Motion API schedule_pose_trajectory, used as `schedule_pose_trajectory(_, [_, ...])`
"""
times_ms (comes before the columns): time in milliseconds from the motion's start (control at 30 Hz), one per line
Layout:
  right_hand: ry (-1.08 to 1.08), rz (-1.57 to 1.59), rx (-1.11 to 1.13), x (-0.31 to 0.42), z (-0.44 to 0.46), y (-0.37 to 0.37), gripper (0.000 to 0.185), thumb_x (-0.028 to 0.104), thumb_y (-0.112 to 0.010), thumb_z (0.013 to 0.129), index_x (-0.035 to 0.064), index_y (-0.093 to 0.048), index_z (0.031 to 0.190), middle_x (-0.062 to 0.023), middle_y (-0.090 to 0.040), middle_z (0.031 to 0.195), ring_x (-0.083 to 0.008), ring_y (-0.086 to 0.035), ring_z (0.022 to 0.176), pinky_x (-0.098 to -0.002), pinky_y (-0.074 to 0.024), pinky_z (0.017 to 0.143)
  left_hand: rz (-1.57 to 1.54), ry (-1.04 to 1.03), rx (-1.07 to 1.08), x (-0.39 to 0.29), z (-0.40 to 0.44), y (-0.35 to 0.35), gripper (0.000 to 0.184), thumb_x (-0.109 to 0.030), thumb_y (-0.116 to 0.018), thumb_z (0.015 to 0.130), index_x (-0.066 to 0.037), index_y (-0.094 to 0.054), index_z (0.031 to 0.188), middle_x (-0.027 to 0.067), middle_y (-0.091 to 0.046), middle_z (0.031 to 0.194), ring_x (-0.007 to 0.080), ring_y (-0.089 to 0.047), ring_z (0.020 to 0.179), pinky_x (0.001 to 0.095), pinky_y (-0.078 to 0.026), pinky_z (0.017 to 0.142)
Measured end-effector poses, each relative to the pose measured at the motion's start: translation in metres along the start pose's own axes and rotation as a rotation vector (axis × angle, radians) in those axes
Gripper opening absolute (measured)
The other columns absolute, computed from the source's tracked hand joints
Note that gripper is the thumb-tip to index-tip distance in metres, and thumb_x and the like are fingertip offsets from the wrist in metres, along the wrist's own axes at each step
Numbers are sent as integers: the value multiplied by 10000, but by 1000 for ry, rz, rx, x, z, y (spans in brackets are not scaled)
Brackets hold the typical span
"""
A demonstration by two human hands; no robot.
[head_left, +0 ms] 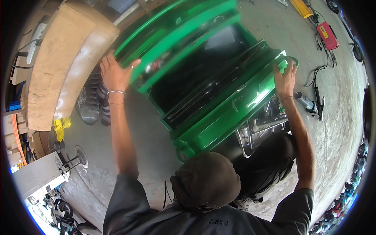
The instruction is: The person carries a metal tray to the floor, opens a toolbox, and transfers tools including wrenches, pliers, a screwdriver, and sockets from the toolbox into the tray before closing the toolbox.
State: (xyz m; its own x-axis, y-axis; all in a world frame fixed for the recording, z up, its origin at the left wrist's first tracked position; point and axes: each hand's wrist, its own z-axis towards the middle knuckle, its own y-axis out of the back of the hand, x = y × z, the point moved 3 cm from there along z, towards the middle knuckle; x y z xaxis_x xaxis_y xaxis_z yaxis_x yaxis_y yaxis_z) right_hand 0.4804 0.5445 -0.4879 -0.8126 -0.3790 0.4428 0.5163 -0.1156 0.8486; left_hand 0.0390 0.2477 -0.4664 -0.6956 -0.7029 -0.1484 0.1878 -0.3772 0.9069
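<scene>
A large green metal toolbox (pixel 235 103) stands opened in front of me, with a dark inner compartment (pixel 196 64). Its upper green section (pixel 176 39) is swung away from me and blurred; small items, one of them red, show faintly inside it. My left hand (pixel 116 74) grips the left end of this upper section, thumb on one side and fingers on the other. At the right end of the nearer green section, my right hand (pixel 286 80) is closed over the corner. Part of its grip is hidden.
A large cardboard box (pixel 64 58) stands at the left, with black ribbed parts (pixel 98 98) between it and the toolbox. Below the right forearm are metal parts (pixel 262 125). A grey cylinder (pixel 305 102), black cables and a red box (pixel 328 36) lie on the floor at the right.
</scene>
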Motion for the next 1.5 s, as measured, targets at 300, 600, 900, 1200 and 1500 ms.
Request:
schedule_pose_trajectory(300, [-30,27,20,0,-1,1,564,293,-643,852,76,-474,1344,-224,-473,1299,-435,-488,1208,-477,-390,1039,-21,-32,48,16,20,-9,979,-614,-820,648,-41,-459,1355,199,-528,1266,397,-497,1211,492,-441,994])
schedule_pose_trajectory(600, [-18,40,8,-1,0,0,555,286,-645,846,70,-491,1333,-224,-486,1291,-427,-502,1189,-475,-396,1034,-81,26,231,33,47,-22,1064,-554,-862,623,-23,-403,1423,218,-503,1327,391,-475,1266,476,-418,1053])
schedule_pose_trajectory(900, [-37,33,15,1,0,0,533,287,-645,843,75,-514,1314,-211,-498,1287,-417,-507,1184,-465,-401,1029,-108,4,211,33,48,-19,1005,-518,-861,659,19,-432,1393,226,-526,1312,384,-525,1230,450,-438,1034])
schedule_pose_trajectory(1200, [-11,1,24,-3,1,-2,525,289,-642,845,89,-515,1313,-191,-474,1335,-401,-500,1198,-471,-383,1043,-119,28,206,45,50,-32,955,-574,-807,700,-43,-442,1405,193,-534,1312,379,-501,1243,469,-424,1036])
schedule_pose_trajectory(1500, [470,-321,367,101,55,-38,606,384,-600,907,13,-469,1369,-184,-428,1459,-385,-404,1361,-489,-332,1121,-66,21,165,41,46,-31,879,-535,-766,771,-45,-426,1417,196,-514,1336,389,-478,1257,472,-416,1044])
